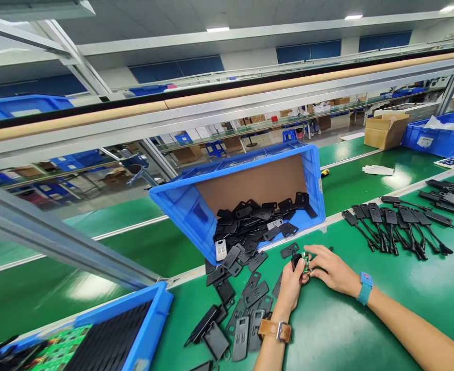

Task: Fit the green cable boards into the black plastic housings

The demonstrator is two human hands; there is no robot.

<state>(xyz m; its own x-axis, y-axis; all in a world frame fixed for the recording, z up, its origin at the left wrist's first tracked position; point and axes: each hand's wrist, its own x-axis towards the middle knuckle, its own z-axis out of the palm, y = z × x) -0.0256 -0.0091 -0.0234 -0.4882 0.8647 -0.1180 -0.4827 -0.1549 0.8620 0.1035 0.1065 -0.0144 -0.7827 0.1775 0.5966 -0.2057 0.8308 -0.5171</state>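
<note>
My left hand (291, 284), with a brown watch strap on its wrist, is closed around a small black plastic housing (296, 259). A small green circuit board (306, 262) sits at the housing's right side, between my hands. The curved fingers and thumb of my right hand (335, 270), which wears a teal wrist strap, grip the board's right edge. Whether the board lies inside the housing I cannot tell. Close by on the green table lie a loose black cover (289, 250) and several more flat black covers (255, 293) left of my left hand.
A tipped blue bin (321, 190) holds a heap of black covers behind my hands. At front left, a blue tray (159, 309) contains green boards and black parts. Black cabled units (391, 219) lie in rows at right. A white glove (378, 170) and cardboard box (387, 131) sit farther back.
</note>
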